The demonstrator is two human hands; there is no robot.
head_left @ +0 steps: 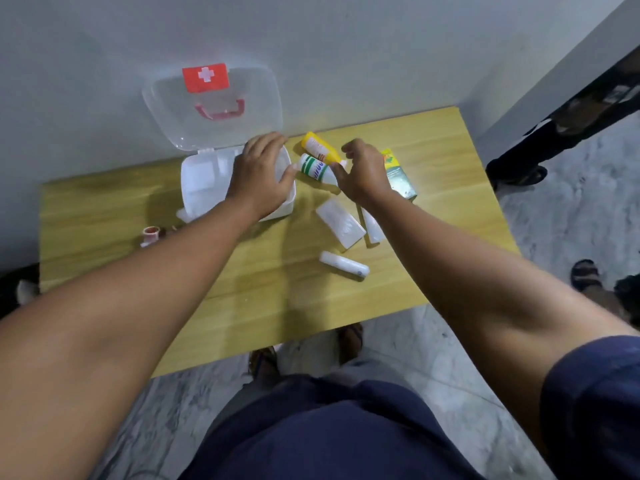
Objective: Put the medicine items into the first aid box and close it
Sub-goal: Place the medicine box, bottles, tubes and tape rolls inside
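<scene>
The white first aid box (197, 181) stands open on the wooden table (104, 209), its clear lid (207, 133) with a red cross leaning back against the wall. My left hand (259, 174) rests on the box's right rim. My right hand (363, 171) hovers with fingers spread over a white bottle with green stripes (313, 167) and touches a yellow bottle (317, 145). A green carton (398, 174) lies partly under that hand. Two flat white packets (341, 223) (372, 225) and a white roll (343, 265) lie nearer me.
A small red-and-white item (150, 234) sits left of the box near the table edge. The table stands against a grey wall. Another person's feet in sandals (585, 275) stand at the right on the marble floor.
</scene>
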